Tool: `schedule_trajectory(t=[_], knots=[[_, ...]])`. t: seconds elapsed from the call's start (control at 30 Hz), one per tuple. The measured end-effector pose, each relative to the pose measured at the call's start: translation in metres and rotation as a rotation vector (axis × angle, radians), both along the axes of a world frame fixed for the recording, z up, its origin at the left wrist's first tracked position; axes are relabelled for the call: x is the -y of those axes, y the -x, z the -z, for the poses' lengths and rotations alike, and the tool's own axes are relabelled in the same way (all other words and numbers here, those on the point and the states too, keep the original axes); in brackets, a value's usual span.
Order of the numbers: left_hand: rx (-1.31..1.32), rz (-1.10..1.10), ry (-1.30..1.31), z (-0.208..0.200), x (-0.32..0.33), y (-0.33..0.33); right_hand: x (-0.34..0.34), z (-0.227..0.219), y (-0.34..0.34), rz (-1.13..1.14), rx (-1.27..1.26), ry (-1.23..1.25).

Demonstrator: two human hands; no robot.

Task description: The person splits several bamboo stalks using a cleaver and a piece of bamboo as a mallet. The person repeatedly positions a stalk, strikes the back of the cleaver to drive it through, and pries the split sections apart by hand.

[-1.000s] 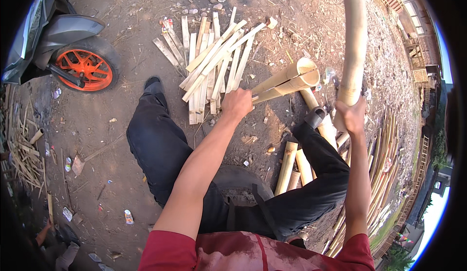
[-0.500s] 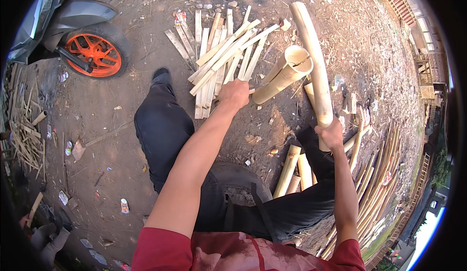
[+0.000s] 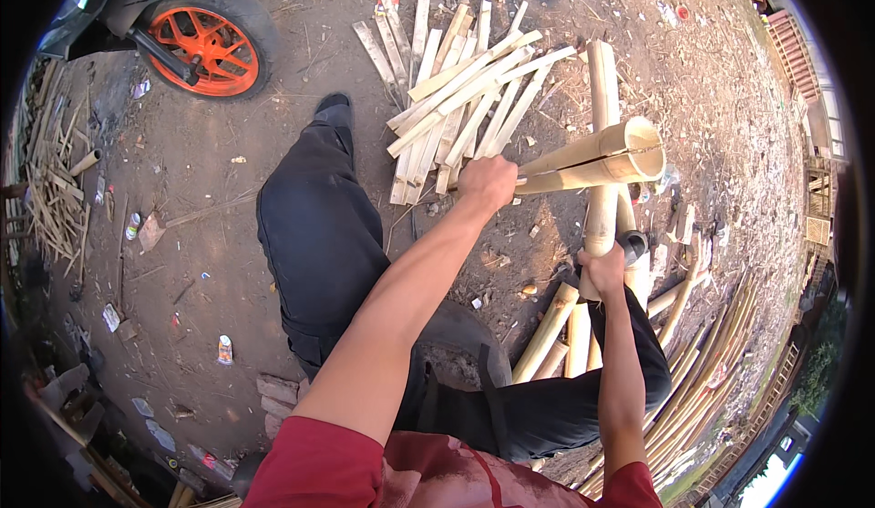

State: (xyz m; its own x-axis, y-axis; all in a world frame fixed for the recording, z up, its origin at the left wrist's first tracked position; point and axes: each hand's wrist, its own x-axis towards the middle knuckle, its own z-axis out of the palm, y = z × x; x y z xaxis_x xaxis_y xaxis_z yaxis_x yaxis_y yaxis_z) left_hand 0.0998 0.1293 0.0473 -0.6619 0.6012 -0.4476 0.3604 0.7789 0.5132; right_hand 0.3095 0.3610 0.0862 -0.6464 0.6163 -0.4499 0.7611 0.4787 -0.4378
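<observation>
My left hand (image 3: 488, 184) is closed at the narrow-looking end of a split bamboo tube (image 3: 592, 162), on what looks like the handle of a knife wedged in the split; most of the knife is hidden. The tube points right, its round open end tipped up toward me. My right hand (image 3: 603, 271) grips the lower part of a thick bamboo pole (image 3: 602, 89). That pole passes behind the split tube, crossing it. Beyond my left hand lies a loose pile of pale bamboo strips (image 3: 456, 98) on the dirt.
Short bamboo pieces (image 3: 547, 330) lie beside my bent right leg, with long thin poles (image 3: 706, 362) farther right. A motorcycle's orange front wheel (image 3: 205, 52) stands at upper left. More bamboo scraps (image 3: 59, 203) lie at far left, and litter dots the ground.
The split tube has swung from leaning upward to lying nearly level, pointing right. The thick pole has turned more upright and now crosses behind it. My view has shifted too.
</observation>
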Motion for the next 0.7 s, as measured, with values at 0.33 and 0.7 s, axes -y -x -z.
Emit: schedule_trajectory(t=[0.33, 0.7], knots=[[0.012, -0.064, -0.03, 0.024, 0.002, -0.004, -0.07, -0.178, 0.065, 0.056, -0.864, -0.113], [0.014, -0.056, 0.055, 0.033, -0.002, 0.005, -0.023, -0.026, 0.0, -0.065, 0.004, -0.225]])
